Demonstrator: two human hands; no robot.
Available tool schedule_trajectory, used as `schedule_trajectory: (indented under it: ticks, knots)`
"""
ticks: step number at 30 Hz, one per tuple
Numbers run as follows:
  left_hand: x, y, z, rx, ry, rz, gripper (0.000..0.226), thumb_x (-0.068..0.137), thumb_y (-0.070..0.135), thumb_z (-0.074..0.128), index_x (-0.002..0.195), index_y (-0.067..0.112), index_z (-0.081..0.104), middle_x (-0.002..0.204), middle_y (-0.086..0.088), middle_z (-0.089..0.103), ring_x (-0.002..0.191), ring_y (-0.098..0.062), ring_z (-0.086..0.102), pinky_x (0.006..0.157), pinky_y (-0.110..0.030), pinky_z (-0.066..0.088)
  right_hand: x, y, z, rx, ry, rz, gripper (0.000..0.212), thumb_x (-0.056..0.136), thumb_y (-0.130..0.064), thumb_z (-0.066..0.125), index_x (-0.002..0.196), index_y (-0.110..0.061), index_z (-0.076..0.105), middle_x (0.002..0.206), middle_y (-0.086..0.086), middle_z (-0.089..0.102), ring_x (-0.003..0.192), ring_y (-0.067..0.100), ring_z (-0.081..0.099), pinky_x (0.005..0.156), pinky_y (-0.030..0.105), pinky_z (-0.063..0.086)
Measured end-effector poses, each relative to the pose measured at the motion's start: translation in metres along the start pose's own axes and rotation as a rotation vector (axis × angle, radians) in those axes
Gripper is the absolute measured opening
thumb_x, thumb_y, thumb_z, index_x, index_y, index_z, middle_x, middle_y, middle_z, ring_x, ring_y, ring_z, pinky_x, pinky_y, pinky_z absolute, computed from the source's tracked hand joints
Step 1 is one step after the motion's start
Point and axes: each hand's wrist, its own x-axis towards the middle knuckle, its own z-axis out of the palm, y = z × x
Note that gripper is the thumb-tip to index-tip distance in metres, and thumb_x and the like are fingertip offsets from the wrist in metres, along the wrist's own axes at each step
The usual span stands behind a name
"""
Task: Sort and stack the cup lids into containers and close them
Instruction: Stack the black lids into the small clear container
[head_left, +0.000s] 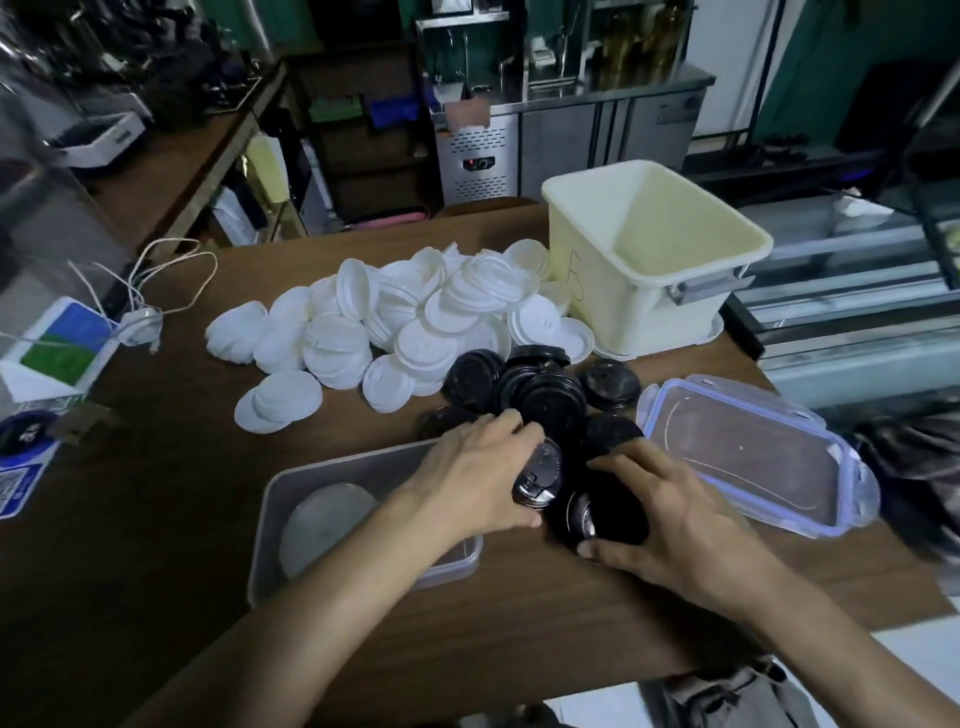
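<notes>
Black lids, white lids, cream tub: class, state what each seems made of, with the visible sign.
The black lids look like thin moulded plastic, glossy: highlights glint on their rims. The white lids could be plastic or moulded pulp, matt without shine; I cannot tell which. The cream tub is likely rigid plastic, with smooth satin walls.

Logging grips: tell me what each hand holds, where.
Left hand grips a black lid stack by its sides; right hand, a second black lid by its rim.
</notes>
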Motion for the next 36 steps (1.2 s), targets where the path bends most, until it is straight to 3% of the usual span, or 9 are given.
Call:
schedule_trajectory:
  ticks: [4,7,11,15,20,24,28,32,36]
  knots:
    - [0.009,0.007,0.004,0.034,0.005,-0.016,0.075,0.078,0.057,0.084,0.135,0.024,0.047,0.122,0.004,0.05,0.11,-0.02,0.053,0.091,-0.043,0.052,-0.008,-0.004,0.009,-0.088,-0.018,0.018,0.095,0.065,-0.086,0.059,0.146,-0.04,0.042,0.135,-0.019,0.038,0.119,0.011,0.052,0.087,0.034,0.055]
    - [0.01,0.009,0.008,0.03,0.013,-0.016,0.069,0.081,0.048,0.082,0.134,0.023,0.047,0.118,0.004,0.049,0.108,-0.021,0.055,0.088,-0.042,0.053,-0.008,-0.005,0.016,-0.101,-0.022,0.009,0.09,0.069,-0.072,0.069,0.148,-0.038,0.041,0.138,-0.017,0.037,0.121,0.016,0.05,0.086,0.037,0.056]
    - [0.005,0.007,0.002,-0.044,0.056,-0.049,0.072,0.08,0.044,0.08,0.139,0.025,0.045,0.119,0.004,0.047,0.109,-0.02,0.055,0.086,-0.04,0.053,-0.008,-0.002,0.008,-0.007,-0.011,-0.028,0.09,0.066,-0.07,0.059,0.148,-0.037,0.042,0.136,-0.019,0.04,0.121,0.012,0.051,0.091,0.032,0.053]
    - [-0.009,0.003,-0.015,-0.137,0.154,-0.063,0.067,0.079,0.052,0.075,0.136,0.028,0.05,0.118,0.007,0.047,0.108,-0.016,0.057,0.085,-0.039,0.054,-0.003,-0.004,-0.003,0.103,0.072,-0.076,0.086,0.071,-0.06,0.077,0.146,-0.035,0.045,0.134,-0.022,0.045,0.12,0.004,0.054,0.096,0.026,0.05]
    - [-0.038,-0.017,-0.037,-0.272,0.277,-0.097,0.069,0.075,0.053,0.078,0.136,0.036,0.051,0.124,0.02,0.047,0.11,-0.004,0.056,0.094,-0.027,0.049,0.012,-0.016,-0.01,0.178,0.1,-0.14,0.084,0.073,-0.057,0.081,0.145,-0.029,0.049,0.132,-0.024,0.049,0.118,0.0,0.056,0.099,0.018,0.046]
    - [-0.069,-0.046,-0.041,-0.39,0.326,-0.108,0.07,0.069,0.041,0.089,0.132,0.029,0.061,0.122,0.02,0.056,0.11,0.001,0.059,0.097,-0.019,0.048,0.028,-0.03,-0.013,0.203,0.106,-0.21,0.085,0.073,-0.057,0.082,0.146,-0.028,0.05,0.133,-0.022,0.049,0.122,0.004,0.056,0.102,0.027,0.049]
    - [-0.094,-0.067,-0.03,-0.402,0.282,-0.136,0.072,0.065,0.039,0.095,0.129,0.025,0.064,0.116,0.021,0.058,0.109,0.005,0.058,0.094,-0.015,0.05,0.044,-0.046,-0.017,0.199,0.12,-0.255,0.083,0.073,-0.056,0.083,0.144,-0.027,0.052,0.131,-0.02,0.052,0.12,0.004,0.058,0.1,0.028,0.05]
    - [-0.105,-0.069,-0.018,-0.357,0.184,-0.219,0.074,0.058,0.073,0.083,0.123,0.046,0.059,0.114,0.029,0.058,0.108,0.006,0.059,0.09,-0.032,0.056,0.053,-0.056,-0.013,0.188,0.112,-0.288,0.083,0.074,-0.057,0.083,0.145,-0.027,0.052,0.132,-0.019,0.052,0.12,0.003,0.057,0.099,0.026,0.05]
    - [-0.103,-0.065,-0.011,-0.289,0.113,-0.229,0.067,0.065,0.064,0.088,0.122,0.046,0.059,0.113,0.029,0.058,0.106,0.009,0.056,0.088,-0.012,0.044,0.06,-0.059,-0.011,0.188,0.11,-0.289,0.084,0.073,-0.06,0.082,0.145,-0.029,0.052,0.133,-0.022,0.051,0.12,-0.001,0.055,0.097,0.018,0.045]
